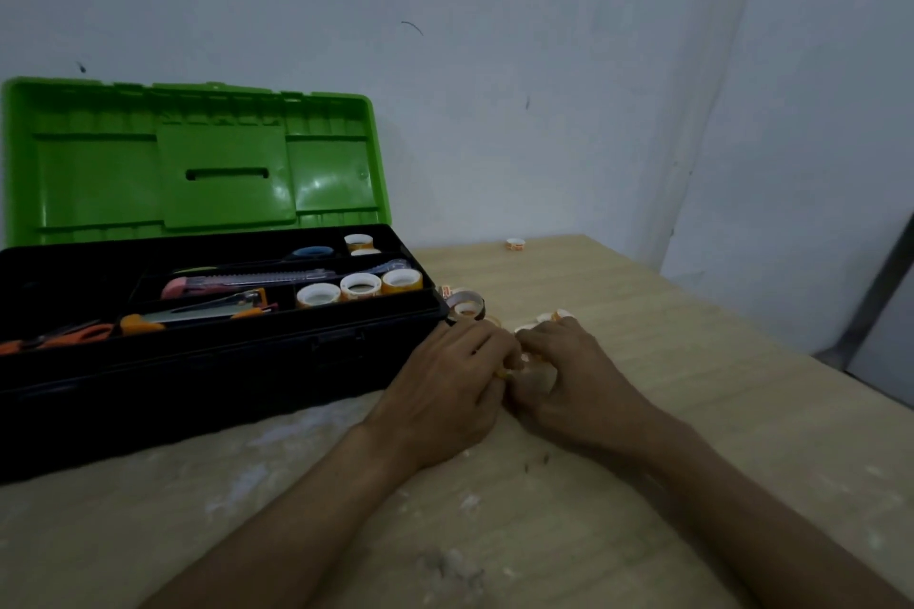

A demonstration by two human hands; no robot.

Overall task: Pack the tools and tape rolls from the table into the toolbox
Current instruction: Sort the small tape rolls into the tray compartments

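the black toolbox (217,351) sits on the bench (643,485) at about nine o'clock from the hands, its green lid (198,163) standing open against the wall. inside its top tray i can see a pink knife (237,284) lying lengthwise, orange scissors (74,336) at the near left end, three tape rolls (359,286) side by side in a front compartment, and two more rolls (358,242) in the back corner compartment. the left hand (445,386) and right hand (573,381) rest knuckles-up on the bench, touching each other just beside the box's right end. both sets of fingers are curled downward and pressed together where the hands meet; a sliver of orange and white (504,373) shows in that gap, but i cannot tell which hand pinches it. loose rolls (467,307) lie at eleven o'clock from the left hand, against the box's corner, a couple of pale rolls (556,316) peek out at twelve o'clock past the right hand, and a lone roll (515,243) sits well apart at the bench's far edge.
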